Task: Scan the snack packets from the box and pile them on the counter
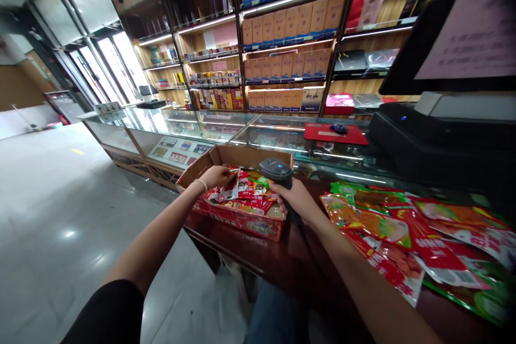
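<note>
My right hand (297, 200) is wrapped round the handle of a black barcode scanner (276, 170), whose head shows a small blue light. The scanner sits over the right side of an open cardboard box (242, 220) full of small red, white and green snack packets (258, 204). Over the box's left part, my left hand (215, 176) is closed on the edge of a snack packet (233, 185). That packet is tilted up, and my fingers partly hide it. A cable runs down from the scanner.
Several larger snack bags (407, 226) lie spread on the dark red counter (298, 258) at right. Behind stand a glass display case (226, 129), a red mat (336, 133) with a mouse (339, 128), and a black monitor (427, 37). Shelves with boxed goods (290, 24) line the wall.
</note>
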Available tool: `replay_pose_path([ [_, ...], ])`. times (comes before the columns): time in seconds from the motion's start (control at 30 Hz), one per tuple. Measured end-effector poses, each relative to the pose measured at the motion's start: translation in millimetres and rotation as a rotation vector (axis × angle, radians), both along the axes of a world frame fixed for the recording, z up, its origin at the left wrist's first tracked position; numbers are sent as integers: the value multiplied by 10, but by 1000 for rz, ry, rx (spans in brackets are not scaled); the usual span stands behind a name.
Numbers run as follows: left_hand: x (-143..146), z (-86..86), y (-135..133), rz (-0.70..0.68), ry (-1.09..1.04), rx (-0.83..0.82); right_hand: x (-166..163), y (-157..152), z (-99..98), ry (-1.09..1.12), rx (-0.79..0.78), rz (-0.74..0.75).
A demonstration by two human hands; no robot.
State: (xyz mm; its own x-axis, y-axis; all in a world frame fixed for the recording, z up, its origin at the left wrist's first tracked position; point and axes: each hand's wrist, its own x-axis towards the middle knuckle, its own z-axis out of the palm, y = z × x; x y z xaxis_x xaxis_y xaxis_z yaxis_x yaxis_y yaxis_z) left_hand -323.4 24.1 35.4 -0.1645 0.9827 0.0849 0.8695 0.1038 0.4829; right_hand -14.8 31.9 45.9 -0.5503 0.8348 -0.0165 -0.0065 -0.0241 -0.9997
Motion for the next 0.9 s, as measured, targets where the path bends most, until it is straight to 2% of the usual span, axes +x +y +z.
replay_pose_path([
  [0.07,129,79,-55,61,-140,129,80,-42,1,58,22,-42],
  [0.13,291,159,-100,63,-355,206,197,-93,19,111,30,-88],
  [0.27,731,305,-151,15,-747,240,512,-202,72,181,18,-168],
  [0.43,1397,362,-135,-154,-854,367,1016,-384,71,197,4,-289],
  [0.73,2601,184,-17,-357,-787,738,2007,-721,-99,269,-13,-545],
  [0.8,2853,101,26,-337,-884,755,2178,-774,-151,260,-19,-578],
  [0.9,3195,-60,119,-255,-1203,658,2392,-870,-235,202,-22,-610],
])
